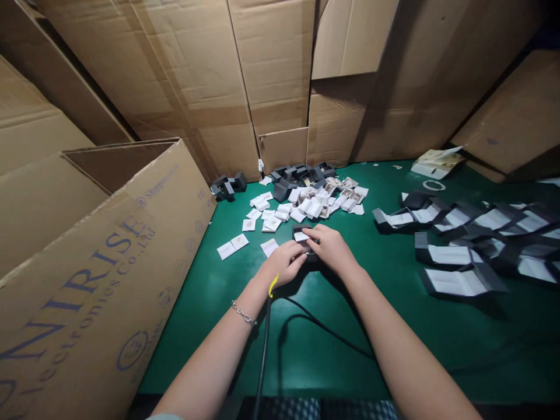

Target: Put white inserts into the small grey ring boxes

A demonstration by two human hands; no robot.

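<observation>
1. Box lay open on the table.
2. Left hand curled its fingers against it; right hand touched its white insert; I couldn't tell either grip.
3. Light, even pressure seemed best.

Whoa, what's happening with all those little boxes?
A person has their left hand and right hand at a small dark box on the green table. A white piece shows in it, by the right fingertips. Beyond the hands lie loose white cards and a heap of dark boxes. Over to the right, many open boxes show white insides.
</observation>
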